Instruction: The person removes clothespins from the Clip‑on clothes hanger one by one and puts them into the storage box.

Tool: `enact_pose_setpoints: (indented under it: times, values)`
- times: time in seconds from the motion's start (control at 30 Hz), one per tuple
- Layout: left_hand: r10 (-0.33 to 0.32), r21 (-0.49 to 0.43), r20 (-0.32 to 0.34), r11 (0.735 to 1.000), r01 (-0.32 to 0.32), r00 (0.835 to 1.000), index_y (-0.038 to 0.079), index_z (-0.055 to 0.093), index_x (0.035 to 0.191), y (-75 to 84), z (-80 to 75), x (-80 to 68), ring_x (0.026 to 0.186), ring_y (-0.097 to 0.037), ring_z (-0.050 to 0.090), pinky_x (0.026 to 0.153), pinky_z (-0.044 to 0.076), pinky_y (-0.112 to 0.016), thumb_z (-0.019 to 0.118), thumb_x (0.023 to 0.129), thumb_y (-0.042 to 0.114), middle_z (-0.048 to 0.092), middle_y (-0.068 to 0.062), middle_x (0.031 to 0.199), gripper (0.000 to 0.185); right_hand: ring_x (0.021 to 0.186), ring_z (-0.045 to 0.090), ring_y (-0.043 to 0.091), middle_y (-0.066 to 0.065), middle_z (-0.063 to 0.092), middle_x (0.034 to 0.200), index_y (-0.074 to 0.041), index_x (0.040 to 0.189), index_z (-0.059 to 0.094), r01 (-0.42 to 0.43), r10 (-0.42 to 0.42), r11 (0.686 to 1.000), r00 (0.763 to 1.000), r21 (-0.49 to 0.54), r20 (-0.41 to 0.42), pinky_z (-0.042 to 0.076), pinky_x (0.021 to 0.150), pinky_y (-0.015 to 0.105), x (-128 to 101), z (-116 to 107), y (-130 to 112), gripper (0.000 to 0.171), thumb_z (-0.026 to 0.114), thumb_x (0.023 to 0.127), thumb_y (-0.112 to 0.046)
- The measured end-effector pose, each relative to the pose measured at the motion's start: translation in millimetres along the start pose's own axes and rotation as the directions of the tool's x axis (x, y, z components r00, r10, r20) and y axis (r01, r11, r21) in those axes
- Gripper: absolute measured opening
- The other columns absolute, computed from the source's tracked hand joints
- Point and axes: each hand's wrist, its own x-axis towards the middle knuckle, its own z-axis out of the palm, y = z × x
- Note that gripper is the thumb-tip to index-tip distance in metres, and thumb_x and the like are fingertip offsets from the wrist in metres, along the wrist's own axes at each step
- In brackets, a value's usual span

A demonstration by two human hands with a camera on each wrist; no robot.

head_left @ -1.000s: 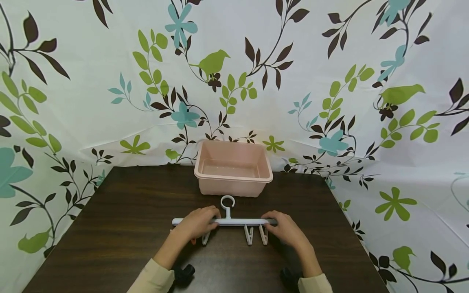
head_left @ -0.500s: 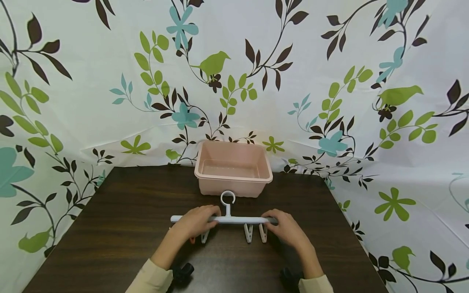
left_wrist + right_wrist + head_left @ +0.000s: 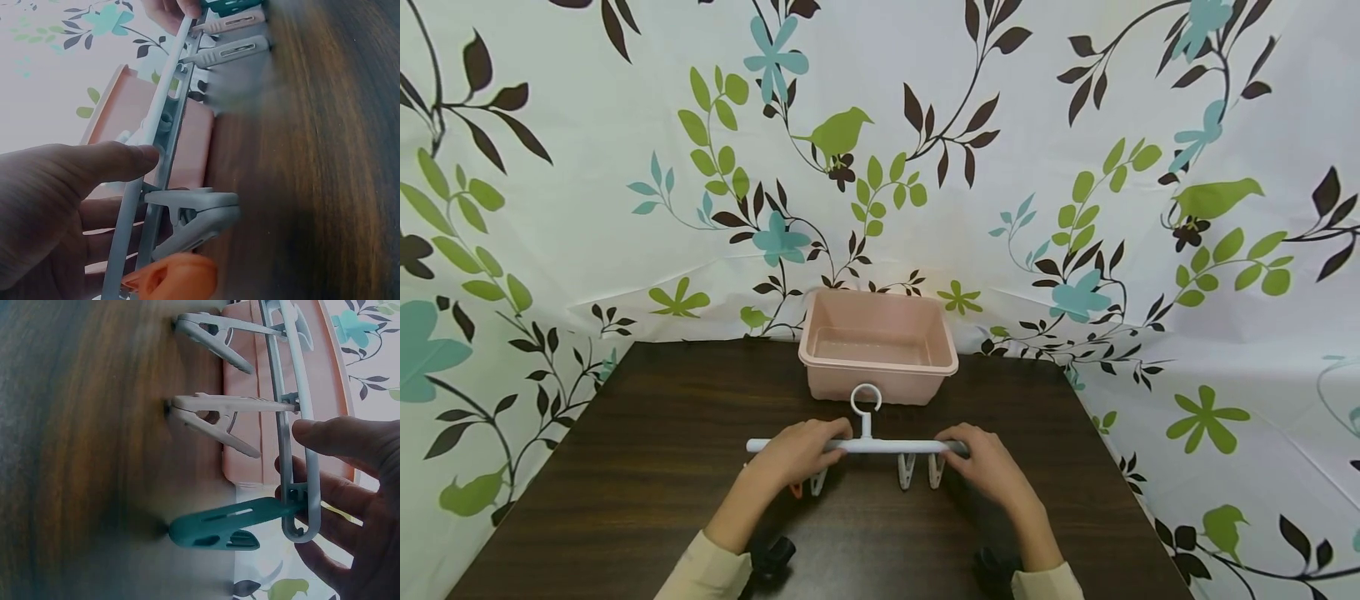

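Above the dark table (image 3: 647,467), just in front of the pink tub (image 3: 877,350), a white peg hanger (image 3: 859,446) is held level. The left hand (image 3: 801,454) grips the bar left of its ring; the right hand (image 3: 988,462) grips the right end. Both have thumb and fingers curled round the bar. The pegs (image 3: 215,415) hang down with tips touching the table.
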Motion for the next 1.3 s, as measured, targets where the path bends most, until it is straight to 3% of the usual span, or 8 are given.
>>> enact_pose_setpoints:
  times: [0.33, 0.6, 0.83, 1.07, 1.3]
  values:
    - [0.062, 0.034, -0.078, 0.998, -0.059, 0.995, 0.023, 0.068, 0.113, 3.1, -4.3, -0.1, 0.084, -0.009, 0.062, 0.075, 0.054, -0.038, 0.076, 0.103, 0.023, 0.072, 0.009, 0.100, 0.013, 0.101, 0.073, 0.015, -0.006, 0.078, 0.111, -0.024, 0.110, 0.082, 0.013, -0.015, 0.999, 0.998, -0.039, -0.054, 0.059, 0.091, 0.047, 0.4, -6.6, -6.7, 0.016, 0.084, 0.095, -0.017]
    - [0.096, 0.047, -0.140, 0.995, -0.090, 0.986, 0.022, 0.068, 0.116, 4.1, -10.7, -4.1, 0.090, -0.012, 0.067, 0.078, 0.057, -0.040, 0.077, 0.102, 0.021, 0.074, 0.007, 0.106, 0.017, 0.106, 0.072, 0.020, -0.005, 0.078, 0.113, -0.024, 0.112, 0.082, 0.024, -0.030, 0.996, 0.997, -0.081, -0.073, 0.051, 0.102, 0.061, 0.5, -13.6, -13.0, 0.019, 0.084, 0.095, -0.017]
    - [0.073, 0.059, -0.169, 0.996, -0.064, 0.983, 0.025, 0.069, 0.119, 5.5, -15.0, -5.8, 0.087, -0.010, 0.067, 0.080, 0.058, -0.039, 0.077, 0.102, 0.026, 0.074, 0.009, 0.109, 0.018, 0.107, 0.070, 0.022, -0.005, 0.078, 0.113, -0.023, 0.112, 0.082, 0.067, -0.079, 0.994, 0.985, -0.082, -0.151, 0.049, 0.099, 0.060, -2.4, -16.0, -19.0, 0.022, 0.087, 0.093, -0.016]
    - [0.136, 0.163, -0.259, 0.982, -0.096, 0.956, 0.024, 0.070, 0.119, 9.2, -24.3, -7.8, 0.080, -0.012, 0.067, 0.083, 0.059, -0.043, 0.079, 0.101, 0.028, 0.074, 0.010, 0.109, 0.021, 0.116, 0.067, 0.023, -0.004, 0.077, 0.119, -0.024, 0.117, 0.081, 0.119, -0.135, 0.990, 0.959, -0.076, -0.249, 0.043, 0.102, 0.056, -5.2, -20.5, -25.1, 0.026, 0.087, 0.093, -0.017]
    - [0.181, 0.217, -0.327, 0.970, -0.113, 0.928, 0.023, 0.070, 0.119, 10.3, -29.7, -8.9, 0.086, -0.013, 0.068, 0.083, 0.059, -0.042, 0.079, 0.101, 0.028, 0.072, 0.010, 0.108, 0.021, 0.130, 0.062, 0.031, 0.004, 0.074, 0.132, -0.021, 0.128, 0.078, 0.162, -0.180, 0.983, 0.933, -0.082, -0.312, 0.037, 0.109, 0.062, -5.8, -22.7, -29.0, 0.034, 0.086, 0.095, -0.019]
